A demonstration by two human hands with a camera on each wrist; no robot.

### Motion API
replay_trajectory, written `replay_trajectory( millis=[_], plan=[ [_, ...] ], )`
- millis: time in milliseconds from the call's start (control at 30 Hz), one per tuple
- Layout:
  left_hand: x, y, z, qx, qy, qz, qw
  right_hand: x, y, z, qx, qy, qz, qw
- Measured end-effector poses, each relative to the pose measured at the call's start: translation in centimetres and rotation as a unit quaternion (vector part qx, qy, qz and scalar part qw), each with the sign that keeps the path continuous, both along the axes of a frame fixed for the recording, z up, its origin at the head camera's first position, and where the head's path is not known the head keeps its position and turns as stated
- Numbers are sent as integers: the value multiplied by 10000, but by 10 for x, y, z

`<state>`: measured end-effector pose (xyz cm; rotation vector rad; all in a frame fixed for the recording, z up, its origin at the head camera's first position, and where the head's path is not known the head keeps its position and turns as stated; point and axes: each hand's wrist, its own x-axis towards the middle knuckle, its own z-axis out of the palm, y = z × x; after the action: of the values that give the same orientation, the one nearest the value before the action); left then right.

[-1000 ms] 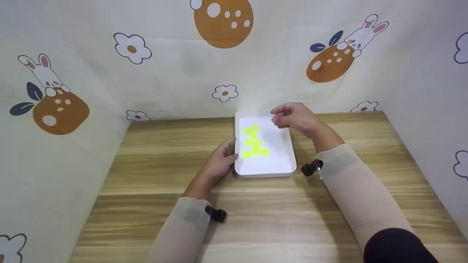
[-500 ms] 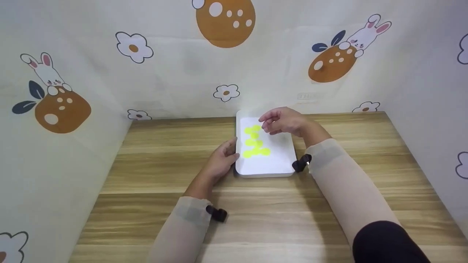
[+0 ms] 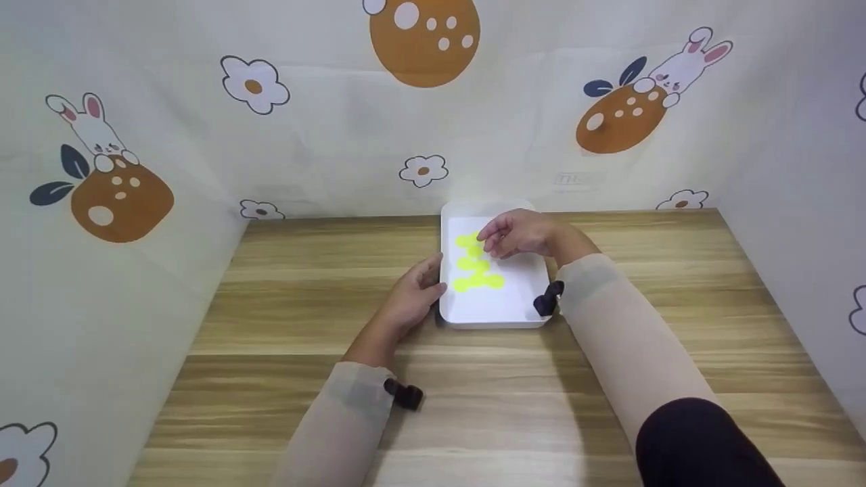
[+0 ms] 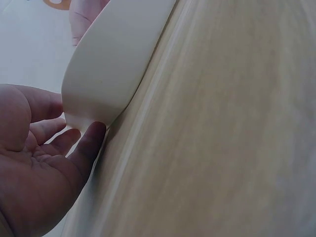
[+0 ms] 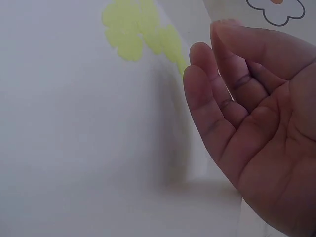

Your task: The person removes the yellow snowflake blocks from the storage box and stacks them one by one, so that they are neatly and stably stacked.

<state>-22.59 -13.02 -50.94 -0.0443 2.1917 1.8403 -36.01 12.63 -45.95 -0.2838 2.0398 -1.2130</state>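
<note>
A white tray (image 3: 497, 308) lies on the wooden table, with several flat, bright yellow pieces (image 3: 467, 264) clustered in its left half. In the right wrist view these yellow pieces (image 5: 123, 29) have rounded, lobed outlines. My left hand (image 3: 409, 297) is at the tray's left side, its thumb and fingers touching the outer wall; the left wrist view has this hand (image 4: 44, 158) against the tray's corner (image 4: 98, 94). My right hand (image 3: 517, 233) hovers over the tray's far part, fingers bent near the upper yellow pieces. In the right wrist view nothing shows between the fingers (image 5: 200, 94).
A pale cloth with rabbit and orange prints (image 3: 338, 135) rises behind the table (image 3: 291, 284) and on both sides. The tray's far edge is close to the back cloth. A black wrist camera (image 3: 548, 297) overlaps the tray's right edge.
My right hand has moved left and down from the tray's far right to the upper yellow pieces. My left hand has stayed at the tray's side. The head view has shifted slightly.
</note>
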Motion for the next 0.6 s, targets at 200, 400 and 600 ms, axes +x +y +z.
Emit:
replay_trajectory(
  millis=[200, 400, 600],
  plan=[
    [0, 0, -3, -21, 143, -43, 9999, 0, 2, -10, 233, 85, 612, 9978],
    [0, -1, -1, -47, 33, -1, 10000, 1, 2, -14, 328, 206, 1047, 9937],
    [1, -1, 0, -30, 70, -17, 10000, 2, 3, -13, 426, 108, 1272, 9909]
  ],
)
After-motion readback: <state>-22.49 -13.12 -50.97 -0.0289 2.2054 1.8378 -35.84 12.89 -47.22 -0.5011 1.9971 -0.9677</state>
